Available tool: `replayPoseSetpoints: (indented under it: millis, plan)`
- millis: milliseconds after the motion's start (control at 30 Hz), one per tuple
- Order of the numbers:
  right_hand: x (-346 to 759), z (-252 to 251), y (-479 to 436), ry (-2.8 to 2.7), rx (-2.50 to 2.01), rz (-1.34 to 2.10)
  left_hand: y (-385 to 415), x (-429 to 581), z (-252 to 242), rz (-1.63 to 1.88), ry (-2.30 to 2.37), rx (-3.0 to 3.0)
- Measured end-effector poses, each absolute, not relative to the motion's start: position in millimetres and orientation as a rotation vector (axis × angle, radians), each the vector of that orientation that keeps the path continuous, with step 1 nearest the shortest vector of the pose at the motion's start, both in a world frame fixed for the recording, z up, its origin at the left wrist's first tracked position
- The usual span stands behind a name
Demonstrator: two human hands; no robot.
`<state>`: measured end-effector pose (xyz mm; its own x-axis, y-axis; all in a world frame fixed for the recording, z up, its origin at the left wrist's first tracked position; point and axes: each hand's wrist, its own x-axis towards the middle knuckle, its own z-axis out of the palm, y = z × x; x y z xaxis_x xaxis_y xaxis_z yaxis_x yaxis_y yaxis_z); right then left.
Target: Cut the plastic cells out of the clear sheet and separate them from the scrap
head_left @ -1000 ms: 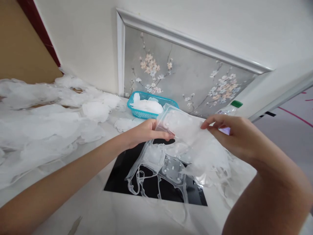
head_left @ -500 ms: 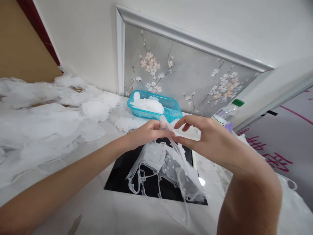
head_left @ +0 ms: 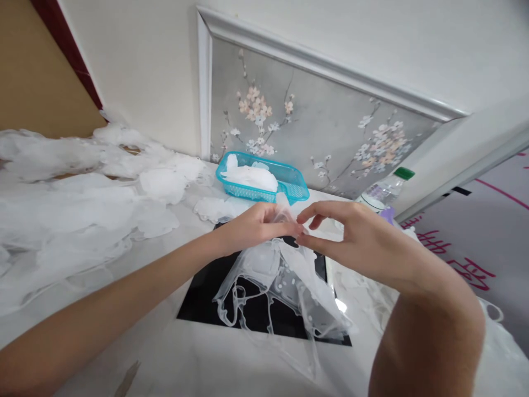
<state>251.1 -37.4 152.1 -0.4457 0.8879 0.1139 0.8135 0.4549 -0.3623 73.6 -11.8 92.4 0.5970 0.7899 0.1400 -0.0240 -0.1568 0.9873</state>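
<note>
My left hand (head_left: 252,227) and my right hand (head_left: 351,238) meet above a black panel (head_left: 206,298) set in the white table. Both pinch the top of a thin translucent sheet (head_left: 285,281) with small white dots and cut-out holes, which hangs down onto the panel. The fingertips of the two hands nearly touch. A teal basket (head_left: 295,188) with white pieces in it stands just behind my hands.
A large heap of white gauzy scraps (head_left: 74,204) covers the table's left side. A clear bottle with a green cap (head_left: 384,193) stands at the right by the wall. A flowered grey wall panel (head_left: 314,132) runs behind. More white sheet lies at the right (head_left: 496,353).
One second ago my hands were apart, stretching a flat piece of the sheet. They have since come together and now pinch its bunched top; the sheet hangs lower.
</note>
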Motion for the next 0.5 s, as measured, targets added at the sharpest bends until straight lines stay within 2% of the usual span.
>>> replayPoseSetpoints:
  millis: [500]
  plan:
    - [258.1, 148.6, -29.0, -2.382, -1.367, 0.447, -8.5, 73.3, 87.2, 0.761, 0.693, 1.616]
